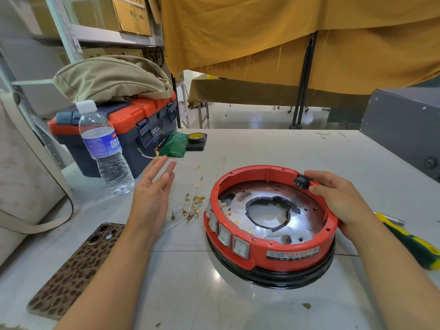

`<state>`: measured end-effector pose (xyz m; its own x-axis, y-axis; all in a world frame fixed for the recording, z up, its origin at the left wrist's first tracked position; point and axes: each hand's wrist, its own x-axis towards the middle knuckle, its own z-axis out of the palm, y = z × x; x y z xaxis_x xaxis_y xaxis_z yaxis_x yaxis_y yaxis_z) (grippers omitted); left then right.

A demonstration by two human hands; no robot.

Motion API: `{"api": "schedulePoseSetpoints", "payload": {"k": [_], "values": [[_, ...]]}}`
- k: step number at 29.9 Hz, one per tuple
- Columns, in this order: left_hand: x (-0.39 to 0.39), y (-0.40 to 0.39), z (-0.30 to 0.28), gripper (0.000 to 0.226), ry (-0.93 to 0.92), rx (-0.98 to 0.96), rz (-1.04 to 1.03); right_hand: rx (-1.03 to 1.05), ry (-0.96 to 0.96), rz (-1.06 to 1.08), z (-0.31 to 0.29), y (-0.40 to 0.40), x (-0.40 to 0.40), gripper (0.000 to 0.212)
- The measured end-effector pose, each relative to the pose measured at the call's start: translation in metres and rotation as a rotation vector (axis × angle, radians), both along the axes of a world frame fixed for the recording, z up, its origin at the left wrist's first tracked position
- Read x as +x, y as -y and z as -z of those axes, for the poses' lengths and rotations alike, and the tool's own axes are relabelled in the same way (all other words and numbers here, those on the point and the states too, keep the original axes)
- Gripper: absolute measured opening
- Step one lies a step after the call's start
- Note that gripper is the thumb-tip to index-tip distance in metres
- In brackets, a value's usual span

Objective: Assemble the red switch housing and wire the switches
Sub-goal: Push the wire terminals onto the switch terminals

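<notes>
Left hand (152, 186), fingers straight, lifts a thin wire (183, 163) lying crosswise, left of the red housing (269, 248); right hand (338, 198) grips its far rim

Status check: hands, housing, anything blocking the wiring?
Left hand open, a wire across its fingertips. Right hand grips red housing rim at black switch. Loose wires beside housing; nothing blocking.

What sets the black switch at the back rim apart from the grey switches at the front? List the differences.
The black switch sits on the red housing rim's far side, pinched by the right hand; the grey switches sit untouched along the near-left wall. It is black and shows its terminals; they are grey and show rocker faces. All are mounted in the housing.
</notes>
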<state>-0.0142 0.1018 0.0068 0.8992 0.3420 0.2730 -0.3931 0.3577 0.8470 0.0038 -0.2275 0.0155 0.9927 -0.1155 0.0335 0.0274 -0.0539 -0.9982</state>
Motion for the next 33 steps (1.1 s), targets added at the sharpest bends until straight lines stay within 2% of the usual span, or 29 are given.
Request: {"api": "schedulePoseSetpoints", "payload": {"k": [13,21,28,33], "values": [[-0.006,-0.008,-0.009,0.028,0.005,-0.467,0.101,-0.041,-0.002,0.015,-0.001,0.000,-0.001,0.037],[-0.011,-0.005,-0.014,0.025,-0.036,-0.597,0.202,-0.156,0.044,0.025,-0.003,0.002,-0.001,0.033],[-0.018,0.000,-0.021,0.039,-0.002,-0.699,0.274,-0.335,0.161,0.069,-0.013,0.000,-0.005,0.028],[-0.019,-0.001,-0.022,0.033,-0.010,-0.606,0.268,-0.382,0.205,0.070,-0.020,-0.005,-0.009,0.026]]}}
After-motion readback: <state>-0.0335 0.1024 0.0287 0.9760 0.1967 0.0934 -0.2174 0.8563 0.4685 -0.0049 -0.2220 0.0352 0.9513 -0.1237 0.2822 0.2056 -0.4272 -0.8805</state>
